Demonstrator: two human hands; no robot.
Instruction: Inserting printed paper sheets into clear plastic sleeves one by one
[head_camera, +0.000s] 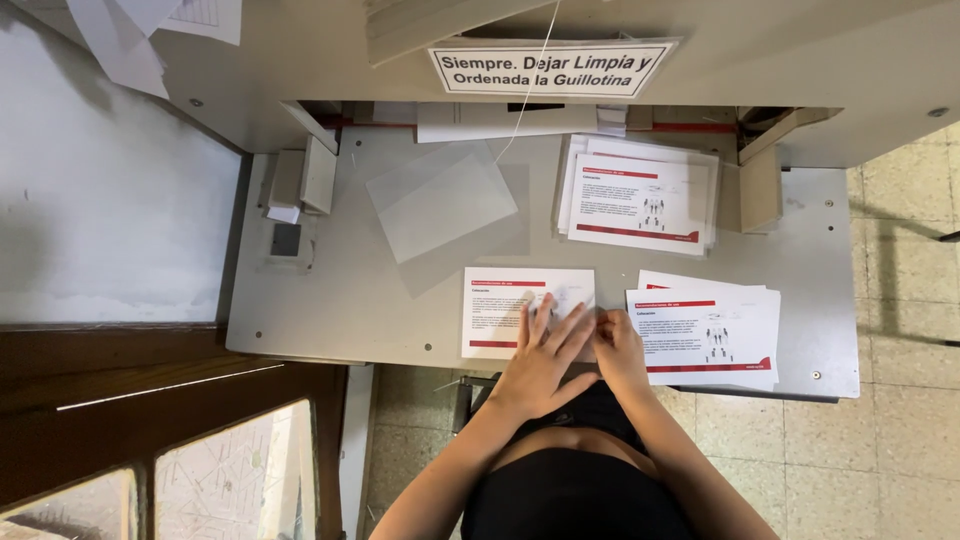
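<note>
far left we see a pale wall panel (110, 210) and, below it, dark wood framing (170, 390) around glass panes. next comes the grey metal table (330, 300), flat and matte, with small screws along its edge. a pair of small grey blocks (303, 178) sits at its back left corner. beside them lies a clear plastic sheet (440, 205), rectangular, tilted, slightly glossy.

at the front edge lies a white printed sheet (505, 310), rectangular, with a red bar at the top, a red band at the bottom and small dark text between. our left hand (545, 355) rests flat on its right part, fingers spread wide, holding nothing. our right hand (618, 345) sits just beside it, fingers curled narrow at the sheet's right edge; we cannot tell whether it pinches the paper.

behind, a thick stack (640, 195) of the same sheets lies squared against the machine's back. a brown cardboard piece (760, 185) stands just right of it. to the right of our hands a smaller pile (705, 330) lies slightly fanned. a white sign (550, 68) hangs above. far right, speckled beige floor tiles (900, 300).
</note>
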